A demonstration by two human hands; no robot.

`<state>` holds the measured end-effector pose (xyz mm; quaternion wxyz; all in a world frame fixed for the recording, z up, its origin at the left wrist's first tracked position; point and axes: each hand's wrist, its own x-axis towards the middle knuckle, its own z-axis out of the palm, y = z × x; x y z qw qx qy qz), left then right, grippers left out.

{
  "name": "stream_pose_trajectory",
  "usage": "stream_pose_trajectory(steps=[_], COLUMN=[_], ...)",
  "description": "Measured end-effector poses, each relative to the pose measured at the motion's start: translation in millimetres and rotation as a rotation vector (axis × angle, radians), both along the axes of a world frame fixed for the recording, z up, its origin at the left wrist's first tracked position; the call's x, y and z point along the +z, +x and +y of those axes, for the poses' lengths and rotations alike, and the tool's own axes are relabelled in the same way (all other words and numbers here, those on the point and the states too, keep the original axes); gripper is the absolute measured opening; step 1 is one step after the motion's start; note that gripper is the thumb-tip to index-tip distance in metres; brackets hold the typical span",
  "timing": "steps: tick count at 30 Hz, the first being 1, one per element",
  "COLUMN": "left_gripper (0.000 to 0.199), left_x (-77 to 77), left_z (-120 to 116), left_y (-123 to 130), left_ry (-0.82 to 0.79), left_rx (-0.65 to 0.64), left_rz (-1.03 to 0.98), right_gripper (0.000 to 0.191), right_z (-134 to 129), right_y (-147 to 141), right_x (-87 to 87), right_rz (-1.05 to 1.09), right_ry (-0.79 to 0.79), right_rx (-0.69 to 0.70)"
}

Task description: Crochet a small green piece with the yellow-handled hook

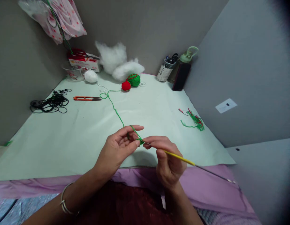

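My left hand (117, 150) pinches a small green crocheted piece (141, 141) between thumb and fingers, its index finger stretched out with green yarn (116, 111) over it. That yarn runs back across the table toward a green ball (134, 80). In my right hand (169, 159) is a crochet hook (180, 157) with a yellow grip and a metal shaft, held like a pen. The hook's tip meets the green piece beside my left fingertips. A red ball (126, 86) touches the green ball.
Orange snips (86, 98), tangled black cord (53, 102) and a white yarn ball (90, 76) lie left on the table (88, 140). White stuffing (114, 59), a pen cup (164, 72), a bottle and a phone (182, 77) stand behind. Green and red scraps (196, 120) lie right.
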<state>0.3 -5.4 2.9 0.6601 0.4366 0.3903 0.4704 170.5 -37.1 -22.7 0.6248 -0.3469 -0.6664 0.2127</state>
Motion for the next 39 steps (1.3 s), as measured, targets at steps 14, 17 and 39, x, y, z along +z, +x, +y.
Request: stream_pose_trajectory(steps=[14, 17, 39], left_gripper=[0.032, 0.029, 0.027], left_x=[0.3, 1.4, 5.1], left_z=[-2, -2, -4], left_y=[0, 0, 2], left_ry=[0.012, 0.02, 0.067], left_rx=[0.034, 0.023, 0.046], left_rz=[-0.009, 0.006, 0.074], right_gripper=[0.023, 0.022, 0.026], right_z=[3, 3, -4], right_y=[-10, -10, -1], right_x=[1.1, 1.1, -6.5], right_rz=[0.243, 0.277, -0.122], right_ry=[-0.065, -0.091, 0.106], right_rx=[-0.013, 0.012, -0.1])
